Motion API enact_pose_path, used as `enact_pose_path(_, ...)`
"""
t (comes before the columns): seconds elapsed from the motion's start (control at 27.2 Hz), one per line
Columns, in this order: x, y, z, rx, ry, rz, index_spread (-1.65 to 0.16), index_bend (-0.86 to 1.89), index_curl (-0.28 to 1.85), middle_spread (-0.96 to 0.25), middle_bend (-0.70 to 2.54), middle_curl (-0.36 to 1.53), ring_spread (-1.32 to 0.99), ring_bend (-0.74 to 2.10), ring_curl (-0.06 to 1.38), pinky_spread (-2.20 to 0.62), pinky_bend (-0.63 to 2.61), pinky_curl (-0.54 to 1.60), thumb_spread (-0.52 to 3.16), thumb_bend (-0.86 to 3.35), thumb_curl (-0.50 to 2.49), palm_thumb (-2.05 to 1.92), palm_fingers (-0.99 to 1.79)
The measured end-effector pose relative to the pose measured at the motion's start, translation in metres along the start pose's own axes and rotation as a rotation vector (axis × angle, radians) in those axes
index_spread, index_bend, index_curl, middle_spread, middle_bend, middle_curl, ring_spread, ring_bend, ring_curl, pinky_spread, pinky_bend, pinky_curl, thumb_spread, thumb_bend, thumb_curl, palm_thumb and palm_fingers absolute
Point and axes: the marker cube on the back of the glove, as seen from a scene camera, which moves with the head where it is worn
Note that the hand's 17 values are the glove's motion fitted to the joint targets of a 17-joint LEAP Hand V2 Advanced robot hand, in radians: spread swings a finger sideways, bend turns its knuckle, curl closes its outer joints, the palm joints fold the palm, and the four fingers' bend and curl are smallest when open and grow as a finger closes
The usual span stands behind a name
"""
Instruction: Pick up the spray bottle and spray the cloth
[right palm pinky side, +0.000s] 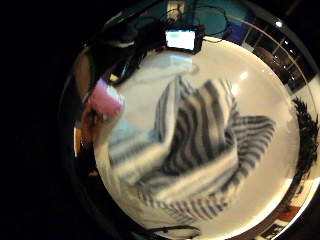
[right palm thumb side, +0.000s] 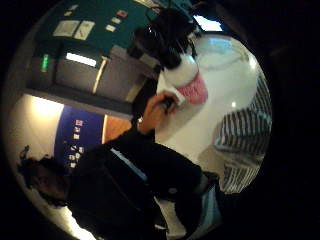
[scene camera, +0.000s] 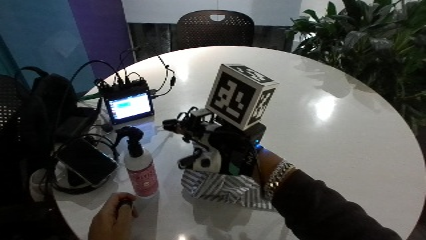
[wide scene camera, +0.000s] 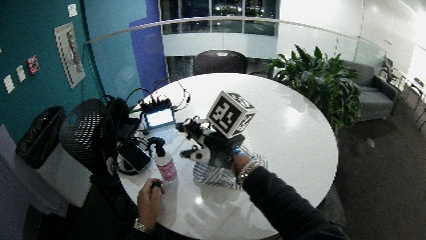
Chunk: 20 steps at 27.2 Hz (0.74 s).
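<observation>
Spray bottle (scene camera: 140, 169) upright beside cloth (right palm pinky side: 190, 150); stripes clearest palm-side.

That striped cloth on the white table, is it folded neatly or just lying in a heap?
In a heap. The grey-and-white striped cloth lies bunched in rumpled folds on the round white table, its stripes running in different directions.

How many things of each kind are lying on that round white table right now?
Spray bottles: 1, the spray bottle with pink label and black trigger.
Cloths: 1, the striped cloth, under the gloved right hand.
Lit screens: 1, the small screen device.
Phones: 1, the dark phone.
Total: 4, leaving out the loose cables.
</observation>
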Motion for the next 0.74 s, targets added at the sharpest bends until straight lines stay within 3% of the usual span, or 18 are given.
enact_pose_path(0.33,-0.029,0.089,0.012,-0.198,0.005,-0.122,-0.41,0.15,0.34,-0.17,0.27,0.36,-0.16,0.34,0.31,0.14,0.36,0.35,0.94,-0.03,0.21,0.11,0.38)
enact_pose_path(0.74,-0.052,0.112,-0.004,-0.229,0.036,-0.223,-0.43,0.15,0.32,-0.18,0.24,0.36,-0.17,0.33,0.30,0.16,0.29,0.33,0.94,-0.03,0.23,0.10,0.43)
